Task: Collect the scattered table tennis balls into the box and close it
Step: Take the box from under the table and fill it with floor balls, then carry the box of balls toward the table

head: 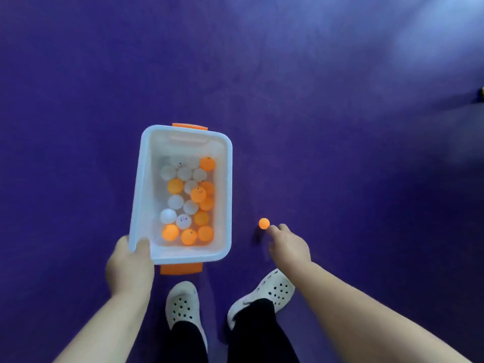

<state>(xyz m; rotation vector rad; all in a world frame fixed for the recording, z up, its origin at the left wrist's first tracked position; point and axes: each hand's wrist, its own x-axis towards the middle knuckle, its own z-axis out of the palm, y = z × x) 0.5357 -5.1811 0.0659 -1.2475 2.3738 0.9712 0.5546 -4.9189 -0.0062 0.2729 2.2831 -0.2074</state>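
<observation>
A translucent white box (141, 179) with orange latches at both short ends is held above the purple floor, lid off. It holds several orange and white table tennis balls (190, 200). My left hand (129, 265) grips the box's near left corner, thumb over the rim. One orange ball (264, 223) lies on the floor to the right of the box. My right hand (288, 244) reaches down beside it, fingertips touching or almost touching the ball, fingers apart and holding nothing. No lid is in view.
The purple floor (340, 127) spreads all around. My two feet in white perforated clogs (183, 305) stand just below the box and the right hand. A small dark object (481, 94) sits at the far right edge.
</observation>
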